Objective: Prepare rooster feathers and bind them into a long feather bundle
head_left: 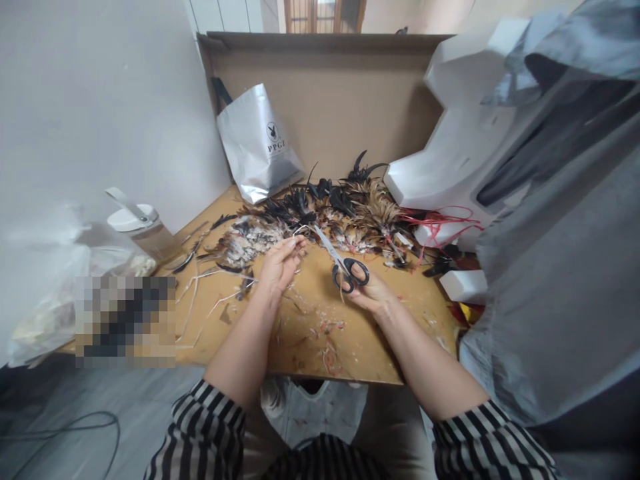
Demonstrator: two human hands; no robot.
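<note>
Black-handled scissors (334, 253) sit in the curled right hand (373, 290), blades toward the left hand (281, 267), which pinches a pale strand (303, 231) before the piled feathers (327, 208); a hasty snip so close could nick its fingertips

The location is a small craft workspace; whether it belongs to a home or a workshop cannot be determined. Indicators: a table (300, 340) littered with scraps (331, 327), a heap of feathers (340, 207), scissors (339, 261), and loose red string (434, 230). A cardboard panel (325, 100) backs the table; white foam (467, 147) and a bag (257, 143) adjoin the feathers.
</note>
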